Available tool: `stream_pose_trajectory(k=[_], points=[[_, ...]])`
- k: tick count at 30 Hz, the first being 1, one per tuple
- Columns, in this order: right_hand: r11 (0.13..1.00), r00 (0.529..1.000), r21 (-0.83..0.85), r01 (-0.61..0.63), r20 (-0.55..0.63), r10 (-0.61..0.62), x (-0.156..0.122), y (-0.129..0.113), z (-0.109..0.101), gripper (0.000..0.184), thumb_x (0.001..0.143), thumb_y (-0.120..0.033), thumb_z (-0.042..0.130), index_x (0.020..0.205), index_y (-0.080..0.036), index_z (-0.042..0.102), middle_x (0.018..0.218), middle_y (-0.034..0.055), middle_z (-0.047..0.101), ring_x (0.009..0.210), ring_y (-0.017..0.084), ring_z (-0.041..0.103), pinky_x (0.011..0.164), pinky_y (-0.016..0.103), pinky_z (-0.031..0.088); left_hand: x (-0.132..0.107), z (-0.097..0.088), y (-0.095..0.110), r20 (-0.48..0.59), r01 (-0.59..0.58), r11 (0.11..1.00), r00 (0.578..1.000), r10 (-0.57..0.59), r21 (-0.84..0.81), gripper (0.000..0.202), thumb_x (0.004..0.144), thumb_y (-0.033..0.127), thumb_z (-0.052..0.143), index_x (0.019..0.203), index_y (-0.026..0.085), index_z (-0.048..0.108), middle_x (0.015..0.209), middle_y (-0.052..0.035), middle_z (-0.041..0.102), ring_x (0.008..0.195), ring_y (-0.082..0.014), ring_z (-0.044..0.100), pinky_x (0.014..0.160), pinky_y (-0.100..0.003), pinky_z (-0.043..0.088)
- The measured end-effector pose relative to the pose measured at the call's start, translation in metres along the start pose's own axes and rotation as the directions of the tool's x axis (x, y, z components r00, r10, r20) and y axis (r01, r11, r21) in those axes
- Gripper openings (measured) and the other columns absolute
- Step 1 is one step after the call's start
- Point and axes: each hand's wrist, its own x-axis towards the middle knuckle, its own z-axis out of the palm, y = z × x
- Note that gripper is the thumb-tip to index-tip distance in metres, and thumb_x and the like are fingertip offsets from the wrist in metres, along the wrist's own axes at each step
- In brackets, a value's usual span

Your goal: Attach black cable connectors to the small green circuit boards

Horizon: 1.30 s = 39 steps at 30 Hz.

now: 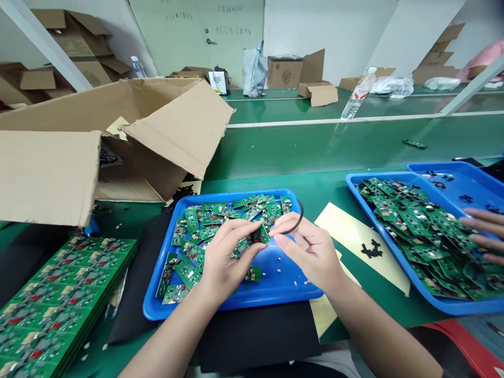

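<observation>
Above a blue tray, my left hand pinches a small green circuit board between thumb and fingers, tilted up on edge. My right hand is closed at the board's right side, its fingertips close to the board's edge. A thin black curved strip loops out from between its fingers; its other end is hidden, so I cannot tell its kind. Many loose circuit boards lie in the tray, mostly left and back. Tiny pale bits are scattered on its bare right side.
Stacked panels of joined circuit boards stand at left, below an open cardboard box. At right are a second blue tray heaped with boards, yellowish paper with black pieces, and another person's hand. A bottle stands behind.
</observation>
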Motion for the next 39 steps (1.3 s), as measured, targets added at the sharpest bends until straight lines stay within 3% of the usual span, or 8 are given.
stream_pose_trajectory(k=[7,12,16,19,23,28,34,39], points=[[0.999,0.999,0.043,-0.001,0.039,-0.001,-0.004,-0.001,0.001,0.01,0.083,-0.018,0.056,0.086,-0.022,0.065,0.088,0.0048,0.061,0.089,0.018,0.059,0.081,0.035,0.05,-0.005,0.003,-0.001,0.003,0.117,0.99,0.993,-0.117,-0.084,0.026,0.079,0.019,0.065,0.104,0.021,0.06,0.094,-0.0051,0.063,0.085,-0.0165,0.062,0.071,-0.03,0.058],[0.985,0.99,0.161,0.059,0.12,-0.079,-0.002,-0.003,-0.008,0.012,0.081,-0.028,0.055,0.087,-0.022,0.065,0.098,0.0079,0.059,0.095,0.022,0.057,0.085,0.042,0.049,-0.005,-0.001,-0.01,-0.159,0.263,0.956,0.946,-0.283,-0.132,0.029,0.078,0.023,0.066,0.106,0.02,0.058,0.097,-0.0052,0.058,0.085,-0.0152,0.061,0.073,-0.03,0.058],[0.918,0.999,0.393,-0.05,0.003,0.053,0.003,0.002,-0.011,0.035,0.085,-0.05,0.048,0.102,-0.022,0.059,0.093,0.0076,0.062,0.083,0.02,0.062,0.079,0.041,0.053,-0.003,-0.001,-0.011,-0.167,0.113,0.992,0.979,-0.121,-0.058,0.027,0.077,0.022,0.068,0.102,0.021,0.059,0.094,-0.0051,0.061,0.089,-0.0179,0.061,0.076,-0.033,0.057],[0.899,0.968,0.361,-0.249,0.11,0.224,0.003,0.003,-0.008,0.031,0.085,-0.047,0.051,0.1,-0.02,0.058,0.086,0.0055,0.064,0.078,0.017,0.064,0.074,0.034,0.054,-0.001,0.0,-0.006,-0.117,-0.041,0.999,0.992,0.044,0.027,0.03,0.076,0.015,0.069,0.102,0.022,0.058,0.092,-0.004,0.064,0.086,-0.0177,0.062,0.074,-0.033,0.056],[0.879,0.916,0.299,-0.372,0.271,0.295,0.0,-0.002,-0.003,0.028,0.083,-0.031,0.06,0.108,-0.019,0.054,0.072,-0.0007,0.064,0.073,0.014,0.065,0.067,0.028,0.054,0.001,0.001,-0.002,-0.115,-0.139,0.987,0.982,0.148,0.084,0.033,0.074,0.008,0.068,0.101,0.023,0.058,0.091,-0.0026,0.064,0.085,-0.0165,0.063,0.072,-0.03,0.055],[0.792,0.902,0.445,-0.418,0.307,0.304,-0.002,-0.006,0.001,0.027,0.083,-0.026,0.059,0.108,-0.019,0.052,0.063,-0.0048,0.062,0.057,0.01,0.062,0.058,0.025,0.053,0.001,0.002,-0.003,-0.121,-0.159,0.979,0.977,0.174,0.124,0.034,0.072,0.007,0.07,0.1,0.023,0.059,0.089,-0.0022,0.064,0.081,-0.0161,0.063,0.069,-0.028,0.054],[0.583,0.824,0.584,-0.565,0.443,0.354,0.0,-0.001,0.005,0.03,0.082,-0.028,0.062,0.107,-0.017,0.05,0.057,-0.0067,0.063,0.044,0.008,0.057,0.053,0.024,0.048,-0.001,0.003,-0.002,-0.125,-0.128,0.989,0.983,0.137,0.079,0.031,0.075,0.009,0.068,0.102,0.021,0.058,0.089,-0.0031,0.063,0.082,-0.0156,0.063,0.07,-0.028,0.054],[0.513,0.766,0.57,-0.641,0.516,0.384,0.005,0.001,0.001,0.031,0.077,-0.028,0.067,0.101,-0.016,0.052,0.054,-0.0063,0.063,0.04,0.007,0.055,0.049,0.022,0.046,-0.003,0.001,-0.003,-0.046,-0.09,0.994,0.995,0.087,-0.057,0.03,0.077,0.015,0.067,0.105,0.019,0.057,0.091,-0.0049,0.063,0.084,-0.0158,0.061,0.07,-0.028,0.054]])
